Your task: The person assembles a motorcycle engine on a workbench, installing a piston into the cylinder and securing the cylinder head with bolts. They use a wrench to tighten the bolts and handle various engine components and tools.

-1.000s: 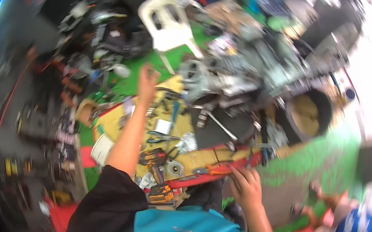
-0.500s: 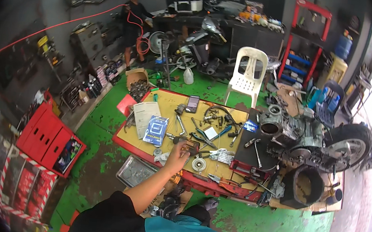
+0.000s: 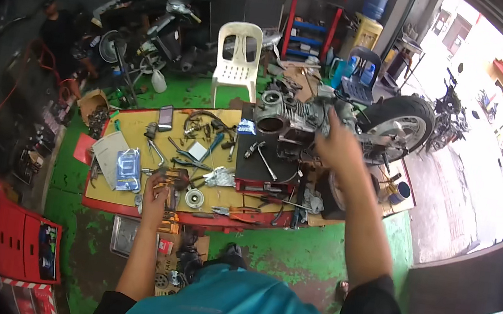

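Observation:
My left hand [image 3: 157, 202] is wrapped round a cordless drill [image 3: 173, 178] with an orange and black body, over the front edge of the table. The drill's nose points left, toward a blue and white packet [image 3: 128, 169]. Beside the drill lies a round metal part [image 3: 194, 198]. My right hand [image 3: 337, 144] is stretched out over a motorcycle engine [image 3: 295, 117] on the right. Motion smears it a little, but the index finger is extended and the thumb stands apart. I cannot tell whether it touches the engine.
Pliers [image 3: 235, 211], a phone [image 3: 166, 118], a ratchet wrench [image 3: 267, 161] and loose parts cover the table [image 3: 118, 119]. A motorcycle wheel [image 3: 405, 123] stands beyond the engine. Behind the table is a white plastic chair [image 3: 238, 53]. One person is far left, another low right.
My right hand has risen from the lower edge and reached forward to the engine. The view has swung right. My left hand still grips the drill.

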Tool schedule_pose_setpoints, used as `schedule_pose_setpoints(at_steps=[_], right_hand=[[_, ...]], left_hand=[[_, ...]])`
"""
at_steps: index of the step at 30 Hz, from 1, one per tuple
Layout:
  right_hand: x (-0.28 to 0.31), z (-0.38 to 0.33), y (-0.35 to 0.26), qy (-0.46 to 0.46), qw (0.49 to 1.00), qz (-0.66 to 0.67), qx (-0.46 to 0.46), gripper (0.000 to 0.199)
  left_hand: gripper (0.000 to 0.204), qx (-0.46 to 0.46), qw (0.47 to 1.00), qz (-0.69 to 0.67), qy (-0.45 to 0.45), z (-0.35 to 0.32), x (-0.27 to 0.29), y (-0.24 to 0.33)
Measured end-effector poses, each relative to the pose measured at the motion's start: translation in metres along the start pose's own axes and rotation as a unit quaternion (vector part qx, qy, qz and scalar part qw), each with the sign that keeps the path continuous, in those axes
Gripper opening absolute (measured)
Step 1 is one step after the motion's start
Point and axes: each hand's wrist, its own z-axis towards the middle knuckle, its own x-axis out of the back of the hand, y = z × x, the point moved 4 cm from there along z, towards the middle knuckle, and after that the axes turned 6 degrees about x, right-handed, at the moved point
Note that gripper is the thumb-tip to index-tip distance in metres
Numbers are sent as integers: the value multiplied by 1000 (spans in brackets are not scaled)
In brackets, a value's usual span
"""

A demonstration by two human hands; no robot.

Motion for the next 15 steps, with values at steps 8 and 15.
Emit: schedule_pose_setpoints(at_steps=[8,15], right_hand=[[-64,5,-13,-270,956,9,115,48],[-245,0,31,-210,971,-70,94,44]], left_hand=[[46,85,987,-57,-123,-8,-89,-26],[41,74,988,-15,-136,-12,-161,-6]])
